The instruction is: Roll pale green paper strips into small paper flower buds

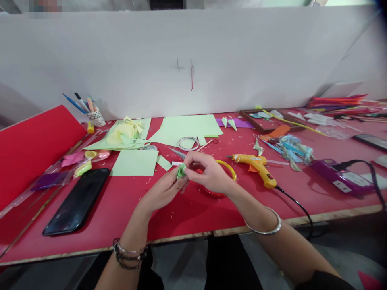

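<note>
A small roll of green paper [181, 171] is pinched between my two hands, above the middle of the red table. My left hand [165, 188] holds it from the left, fingers closed around its lower part. The fingertips of my right hand [208, 173] press on its right side. Behind and below my right hand, yellow [231, 169] and red [215, 195] rings lie on the table, partly hidden. A scissors blade [177, 153] and a white-and-black pen [176, 163] show just beyond my hands. A silvery ring [188, 143] lies farther back.
A yellow glue gun [256, 164] and a purple power strip [341, 177] lie right, with tassels [293, 149] and a brown tray [266, 129] behind. Green sheets [134, 162], a black phone [77, 201] and a pen cup [96, 117] are left. A white partition [136, 60] stands behind.
</note>
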`<state>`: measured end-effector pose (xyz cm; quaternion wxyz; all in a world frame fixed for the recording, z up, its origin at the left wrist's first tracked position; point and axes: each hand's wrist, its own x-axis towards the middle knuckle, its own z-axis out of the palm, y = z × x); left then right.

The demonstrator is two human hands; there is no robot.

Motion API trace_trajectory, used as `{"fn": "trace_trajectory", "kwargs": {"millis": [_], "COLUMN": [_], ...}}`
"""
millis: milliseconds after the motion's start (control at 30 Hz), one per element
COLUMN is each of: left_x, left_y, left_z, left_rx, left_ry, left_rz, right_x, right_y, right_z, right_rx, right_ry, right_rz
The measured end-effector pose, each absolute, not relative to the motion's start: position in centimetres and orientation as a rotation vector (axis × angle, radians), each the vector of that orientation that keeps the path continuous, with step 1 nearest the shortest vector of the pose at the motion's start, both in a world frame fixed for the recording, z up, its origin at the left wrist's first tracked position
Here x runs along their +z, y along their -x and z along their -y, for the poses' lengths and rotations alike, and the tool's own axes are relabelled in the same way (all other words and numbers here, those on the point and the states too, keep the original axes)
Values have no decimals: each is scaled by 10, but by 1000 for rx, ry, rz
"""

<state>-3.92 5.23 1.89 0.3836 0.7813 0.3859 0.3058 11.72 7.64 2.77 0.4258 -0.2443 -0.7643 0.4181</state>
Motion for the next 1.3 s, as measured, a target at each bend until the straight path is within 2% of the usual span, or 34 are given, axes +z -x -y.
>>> {"fn": "trace_trajectory", "kwargs": {"millis": [200,400,500,900,1300], "left_x": [16,11,9,8,9], "left_y": [39,38,39,41,40], "left_z": [-54,-57,-59,-61,-61], "left_rx": [822,935,982,895,886], "left_ry": [-2039,-2124,-2146,-2358,-2377], "left_rz": [-1058,-1134,-1218,-1424,-1446], "right_x": [25,21,20,16,22], "right_y": [-114,-113,-112,-109,-111], "right_z": [-75,-75,-74,-73,-72], "right_rx": [937,504,400,388,601], "right_ry": [602,582,601,677,675], "right_rz": [1805,1905,1901,1874,1864]}}
